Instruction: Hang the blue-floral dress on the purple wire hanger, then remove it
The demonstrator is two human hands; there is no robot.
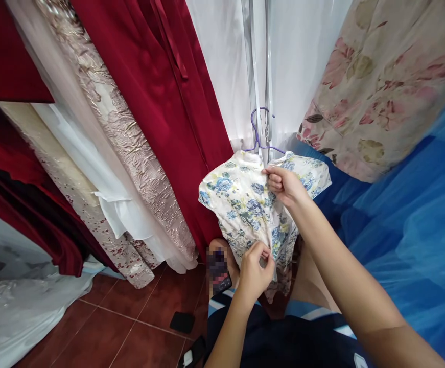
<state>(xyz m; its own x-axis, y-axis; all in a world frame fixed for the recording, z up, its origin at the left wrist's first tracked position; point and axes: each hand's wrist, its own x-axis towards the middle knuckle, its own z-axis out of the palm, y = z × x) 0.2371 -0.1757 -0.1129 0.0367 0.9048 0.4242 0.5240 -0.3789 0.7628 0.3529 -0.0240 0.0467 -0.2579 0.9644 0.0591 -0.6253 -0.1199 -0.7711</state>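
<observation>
left hand (253, 270): lower, fingers (259, 248) pinched | right hand (286, 187): higher, fingers pinched | forearms (339, 250): bare

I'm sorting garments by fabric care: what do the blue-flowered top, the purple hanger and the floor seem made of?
Blue-flowered top: light woven cloth, mostly matte, perhaps cotton; it creases softly.
Purple hanger: perhaps plastic or coated wire; it looks thin and evenly coloured.
Floor: red-brown tile, likely ceramic; pale joint lines and a faint sheen suggest it.
</observation>
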